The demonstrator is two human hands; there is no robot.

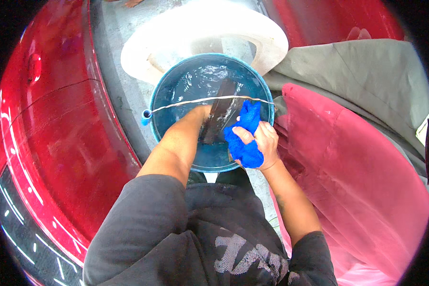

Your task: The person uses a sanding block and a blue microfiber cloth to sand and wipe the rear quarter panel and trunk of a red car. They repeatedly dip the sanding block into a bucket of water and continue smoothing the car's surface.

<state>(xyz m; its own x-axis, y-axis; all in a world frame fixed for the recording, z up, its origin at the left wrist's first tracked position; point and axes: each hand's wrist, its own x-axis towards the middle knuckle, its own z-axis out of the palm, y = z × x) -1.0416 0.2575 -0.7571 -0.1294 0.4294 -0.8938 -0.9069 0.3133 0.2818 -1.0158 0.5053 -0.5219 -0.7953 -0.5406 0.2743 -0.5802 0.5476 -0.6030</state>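
Blue cloth [250, 148] is bunched in the right hand [267, 142], fingers closed around it, at the right side of the bucket [214, 57]. Its long axis runs roughly front to back. Within the bucket, left of the cloth, lies a dark flat piece [219, 112], slanting far-right to near-left. The left hand [204, 112] is nearer this piece; its finger state cannot be determined. A red car panel [62, 128] stands left of the bucket.

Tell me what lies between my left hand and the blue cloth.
In the head view, a dark flat piece in the blue bucket lies between your left hand, partly hidden, and the blue cloth in your right hand.
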